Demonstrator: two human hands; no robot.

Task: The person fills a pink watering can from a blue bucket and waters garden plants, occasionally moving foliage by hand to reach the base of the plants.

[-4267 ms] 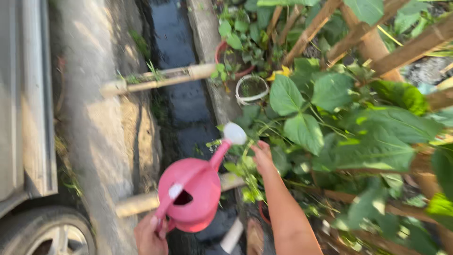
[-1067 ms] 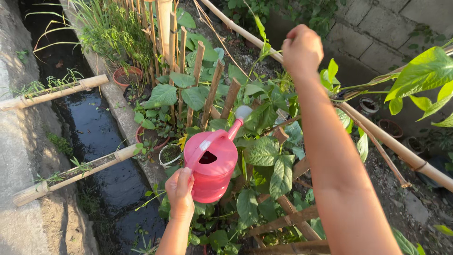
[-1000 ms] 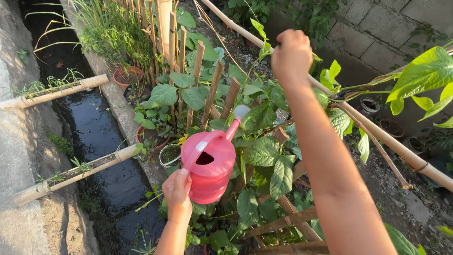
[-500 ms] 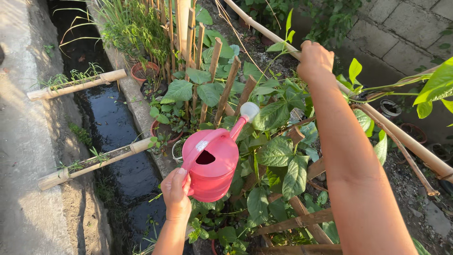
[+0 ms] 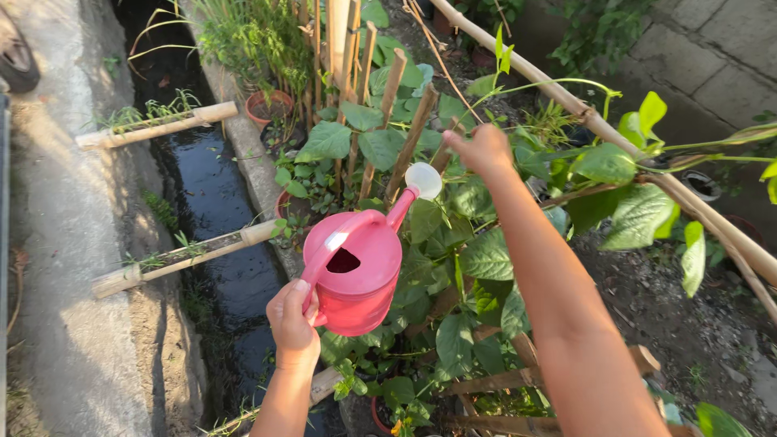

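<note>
My left hand (image 5: 293,325) grips the handle of a pink watering can (image 5: 360,271), held level over leafy green plants (image 5: 486,255). Its pink spout ends in a white rose (image 5: 423,180) pointing up and to the right. My right hand (image 5: 479,150) reaches out over the leaves just right of the rose, close to a wooden stake (image 5: 409,142). I see the back of that hand; its fingers curl down out of sight among the foliage. A long bamboo pole (image 5: 615,139) runs diagonally just beyond it.
A dark water channel (image 5: 218,210) runs along the left, crossed by two bamboo poles (image 5: 174,259) (image 5: 154,128). Terracotta pots (image 5: 271,105) line its concrete edge. A block wall (image 5: 712,57) stands at the upper right, bare soil (image 5: 672,307) below it, a tyre (image 5: 16,57) top left.
My right hand has let go of the long bamboo pole and dropped down and left toward the can's rose. The can stays in my left hand; my view shifted right.
</note>
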